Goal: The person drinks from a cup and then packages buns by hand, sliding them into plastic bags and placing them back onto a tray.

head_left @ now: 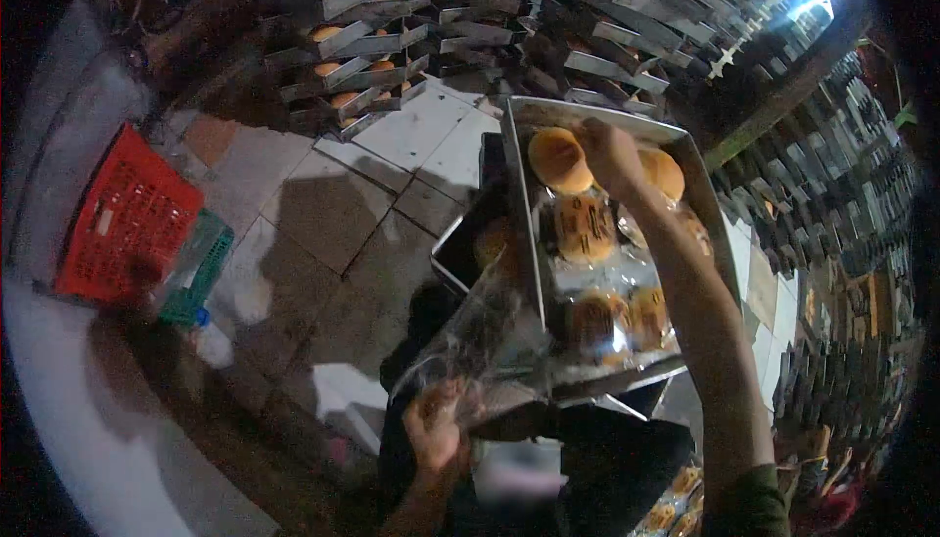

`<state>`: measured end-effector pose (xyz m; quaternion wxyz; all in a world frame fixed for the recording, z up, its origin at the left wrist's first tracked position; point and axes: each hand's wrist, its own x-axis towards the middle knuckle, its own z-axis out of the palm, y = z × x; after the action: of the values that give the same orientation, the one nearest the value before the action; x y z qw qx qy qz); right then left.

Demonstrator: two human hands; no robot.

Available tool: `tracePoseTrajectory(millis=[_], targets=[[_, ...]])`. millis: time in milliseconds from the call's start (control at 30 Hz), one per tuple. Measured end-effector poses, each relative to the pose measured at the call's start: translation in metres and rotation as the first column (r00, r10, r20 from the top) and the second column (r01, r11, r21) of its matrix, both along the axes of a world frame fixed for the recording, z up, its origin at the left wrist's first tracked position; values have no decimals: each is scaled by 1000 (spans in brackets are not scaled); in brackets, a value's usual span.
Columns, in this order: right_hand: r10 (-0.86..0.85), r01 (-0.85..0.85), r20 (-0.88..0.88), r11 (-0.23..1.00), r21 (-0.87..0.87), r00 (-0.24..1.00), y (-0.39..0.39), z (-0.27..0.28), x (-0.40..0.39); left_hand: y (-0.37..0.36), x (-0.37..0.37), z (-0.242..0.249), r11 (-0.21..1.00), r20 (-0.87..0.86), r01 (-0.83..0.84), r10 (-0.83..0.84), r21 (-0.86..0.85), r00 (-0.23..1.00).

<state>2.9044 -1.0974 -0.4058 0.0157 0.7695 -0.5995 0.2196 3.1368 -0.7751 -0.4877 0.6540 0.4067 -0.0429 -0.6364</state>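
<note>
My left hand (438,429) is closed round the bottom of crumpled clear plastic bags (480,341) low in the middle. Inside a metal tray (534,243), my right hand (612,155) has its fingers curled against the right edge of a round bare bun (558,160); the fingertips are partly hidden. Another bare bun (662,175) lies just right of that hand. Nearer me in the same tray sit several buns in printed clear wrappers, among them a wrapped bun (586,229) and another wrapped bun (599,324). My right forearm covers part of the tray.
A red plastic basket (132,219) and a green basket (204,268) stand on the tiled floor to the left. Stacked metal trays (362,47) with buns rise at the back. More stacks (822,214) line the right. Wrapped buns (676,508) lie at the bottom right.
</note>
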Motion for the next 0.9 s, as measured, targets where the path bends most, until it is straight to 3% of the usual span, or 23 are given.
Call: tracePoseTrajectory(millis=[67,100,133,167,200,233,267,300,333,367,400,433,467,500,533,567,633,667,733,767,800,867,900], targets=[[3,-3,9,999,38,1000,-54,-36,-3,8,1,-19,997,113,72,-76,42,991],[1,-2,13,997,71,1000,-60,-31,10,12,-3,-19,987,566,156,-153,43,810],[12,-13,16,997,75,1000,-60,-21,10,10,0,-25,988,568,146,-147,47,810],[33,-79,111,891,447,993,-33,28,26,8,6,-33,985,155,122,-103,-119,982],[13,-166,207,646,745,978,-19,54,38,6,12,-36,966,-288,30,-106,-256,952],[518,-591,284,699,404,807,-29,29,14,0,9,-23,968,-280,27,-99,-251,955],[524,-598,289,692,404,802,-20,36,14,-8,-1,2,997,-220,-81,77,-8,972],[462,-414,-7,801,432,887,5,52,14,-11,-8,16,953,-123,-202,234,226,964],[351,-220,-302,893,393,886,28,60,13,-7,-4,15,952,-122,-206,237,226,964],[351,-223,-303,895,387,886,42,61,4,-5,3,9,985,-296,-112,147,132,944],[159,-220,206,921,321,966,55,66,-11,-3,6,6,999,-450,-29,34,18,892],[-44,-182,668,947,264,743,70,69,-22,-4,2,6,1000,-447,-27,26,4,894],[-22,-195,813,966,167,582,88,79,-23,-6,-5,8,985,-17,-88,86,-148,996],[-61,-251,905,951,181,422,123,95,-15,-4,-11,12,949,399,-77,201,-305,895],[-109,-303,963,935,184,248,162,107,-8,0,-12,14,947,399,-62,191,-315,897],[-183,-342,961,907,247,209,193,104,-12,2,-9,16,940,546,16,185,-342,817],[-377,-390,920,835,388,107,259,97,-17,12,-4,45,929,848,237,129,-285,515],[-483,-409,875,790,456,43,291,92,-19,19,-6,59,920,846,254,132,-298,516],[-387,-262,759,774,576,524,349,64,-27,39,-6,79,865,836,490,-183,-114,517],[-362,-344,763,732,589,536,369,65,-19,49,-4,87,783,885,620,-257,-43,387],[-340,-422,769,681,599,541,386,67,-11,56,-1,93,778,888,627,-264,-34,377],[-642,-445,764,666,599,69,409,77,-17,65,6,104,841,873,539,-233,-40,429],[-553,-391,829,782,485,-79,417,72,-17,56,12,109,798,821,553,-140,-237,554]])
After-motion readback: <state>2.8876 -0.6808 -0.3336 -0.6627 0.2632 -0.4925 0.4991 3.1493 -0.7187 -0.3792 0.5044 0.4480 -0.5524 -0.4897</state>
